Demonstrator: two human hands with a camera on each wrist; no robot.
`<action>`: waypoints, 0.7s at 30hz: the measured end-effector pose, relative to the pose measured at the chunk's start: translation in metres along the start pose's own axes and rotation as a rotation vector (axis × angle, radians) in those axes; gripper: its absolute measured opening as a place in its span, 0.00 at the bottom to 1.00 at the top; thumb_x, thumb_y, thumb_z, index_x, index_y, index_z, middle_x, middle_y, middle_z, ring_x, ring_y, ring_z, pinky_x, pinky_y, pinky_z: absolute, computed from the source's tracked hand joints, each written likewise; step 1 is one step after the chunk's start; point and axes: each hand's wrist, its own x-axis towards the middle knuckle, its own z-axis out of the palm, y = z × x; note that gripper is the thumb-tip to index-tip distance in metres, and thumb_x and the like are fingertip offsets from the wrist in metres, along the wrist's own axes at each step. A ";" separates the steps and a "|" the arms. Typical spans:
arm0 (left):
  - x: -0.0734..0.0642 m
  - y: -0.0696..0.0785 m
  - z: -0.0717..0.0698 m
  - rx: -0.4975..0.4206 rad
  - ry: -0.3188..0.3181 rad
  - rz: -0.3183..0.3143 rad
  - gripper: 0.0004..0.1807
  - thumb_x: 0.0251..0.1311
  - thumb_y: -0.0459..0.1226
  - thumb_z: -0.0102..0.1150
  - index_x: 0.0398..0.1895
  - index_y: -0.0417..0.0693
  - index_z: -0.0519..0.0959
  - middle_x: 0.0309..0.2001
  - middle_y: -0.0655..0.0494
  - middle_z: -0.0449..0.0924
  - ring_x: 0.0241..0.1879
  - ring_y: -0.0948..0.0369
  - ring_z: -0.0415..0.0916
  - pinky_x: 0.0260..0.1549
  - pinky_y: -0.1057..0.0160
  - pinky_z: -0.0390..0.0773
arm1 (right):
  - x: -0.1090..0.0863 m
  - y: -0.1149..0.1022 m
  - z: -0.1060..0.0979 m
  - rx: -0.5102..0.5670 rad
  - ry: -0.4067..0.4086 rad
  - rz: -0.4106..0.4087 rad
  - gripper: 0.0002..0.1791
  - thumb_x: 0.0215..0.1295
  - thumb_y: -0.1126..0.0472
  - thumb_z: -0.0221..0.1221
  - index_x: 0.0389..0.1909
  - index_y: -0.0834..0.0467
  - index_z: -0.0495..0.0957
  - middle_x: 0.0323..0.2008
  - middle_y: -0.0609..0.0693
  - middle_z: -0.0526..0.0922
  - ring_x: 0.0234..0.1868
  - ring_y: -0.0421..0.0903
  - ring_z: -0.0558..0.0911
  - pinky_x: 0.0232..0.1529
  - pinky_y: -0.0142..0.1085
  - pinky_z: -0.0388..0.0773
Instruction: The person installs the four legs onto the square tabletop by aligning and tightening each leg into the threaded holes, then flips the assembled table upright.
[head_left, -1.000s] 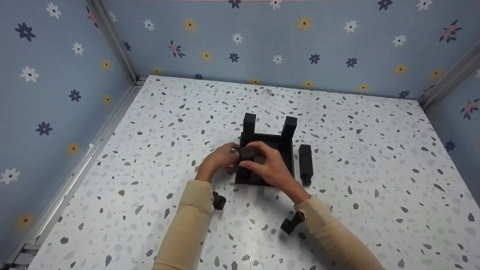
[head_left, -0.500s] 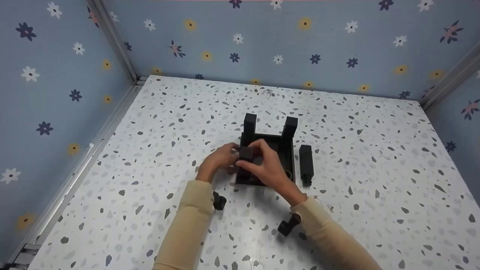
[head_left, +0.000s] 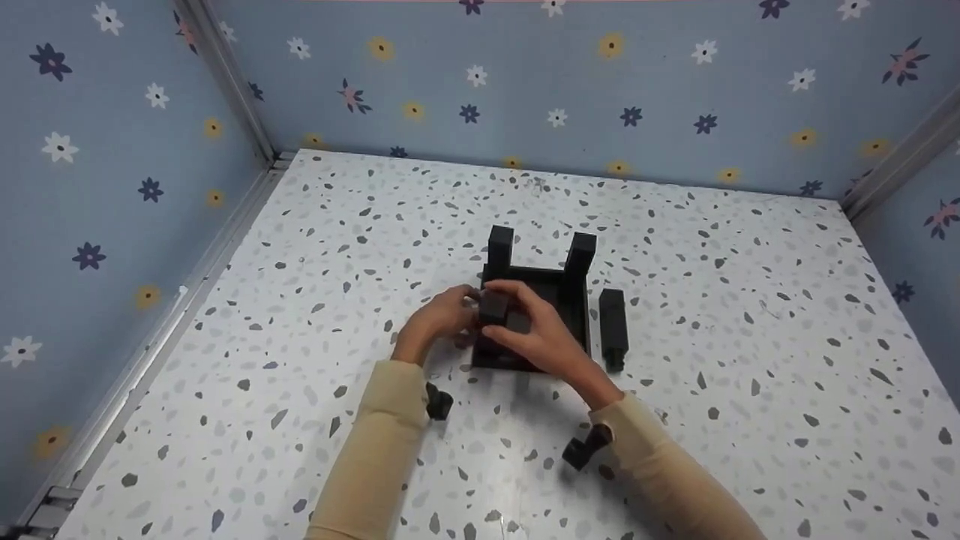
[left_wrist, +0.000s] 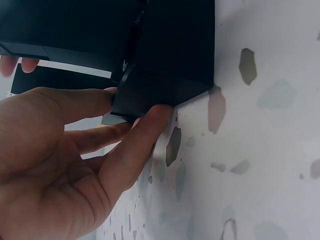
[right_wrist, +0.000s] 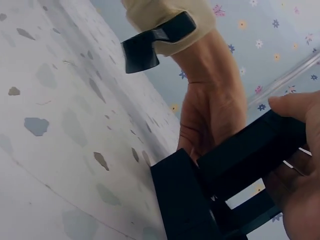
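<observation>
A black square tabletop [head_left: 517, 366] with a raised rim lies upturned, like a small table on its back. Two black legs, the back left leg [head_left: 500, 251] and the back right leg [head_left: 580, 253], stand up from it. At its front left corner rises another leg [head_left: 493, 307], whose upper end my right hand [head_left: 544, 334] pinches between thumb and fingers. My left hand [head_left: 442, 315] grips the tabletop's left edge; in the left wrist view its thumb and fingers clasp the black edge [left_wrist: 170, 60] beside the leg [left_wrist: 65, 30]. In the right wrist view the leg [right_wrist: 255, 145] meets the corner.
A loose black leg [head_left: 613, 326] with a threaded-looking end lies just right of the tabletop. The speckled white table [head_left: 720, 315] is bounded by blue flowered panels [head_left: 555, 90]. Black wrist devices [head_left: 439, 403] hang at both cuffs.
My right hand's thumb and fingers shift slightly back and forth around the leg's top, and the wrist rocks a little. The left hand and the tabletop stay in place.
</observation>
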 end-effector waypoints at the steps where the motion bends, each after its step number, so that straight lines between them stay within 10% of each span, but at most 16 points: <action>1: 0.000 0.000 0.000 0.007 0.004 0.006 0.25 0.64 0.39 0.51 0.65 0.45 0.66 0.54 0.46 0.78 0.48 0.53 0.77 0.52 0.55 0.73 | 0.001 0.004 -0.002 0.023 -0.020 0.000 0.31 0.59 0.66 0.65 0.63 0.61 0.67 0.58 0.57 0.74 0.54 0.51 0.77 0.54 0.49 0.73; 21: 0.001 0.000 -0.001 0.046 0.013 0.026 0.25 0.64 0.36 0.49 0.65 0.44 0.66 0.52 0.44 0.79 0.51 0.51 0.76 0.57 0.54 0.71 | 0.006 0.026 -0.010 0.115 -0.104 -0.013 0.27 0.60 0.65 0.63 0.61 0.58 0.71 0.55 0.57 0.78 0.52 0.50 0.80 0.54 0.42 0.77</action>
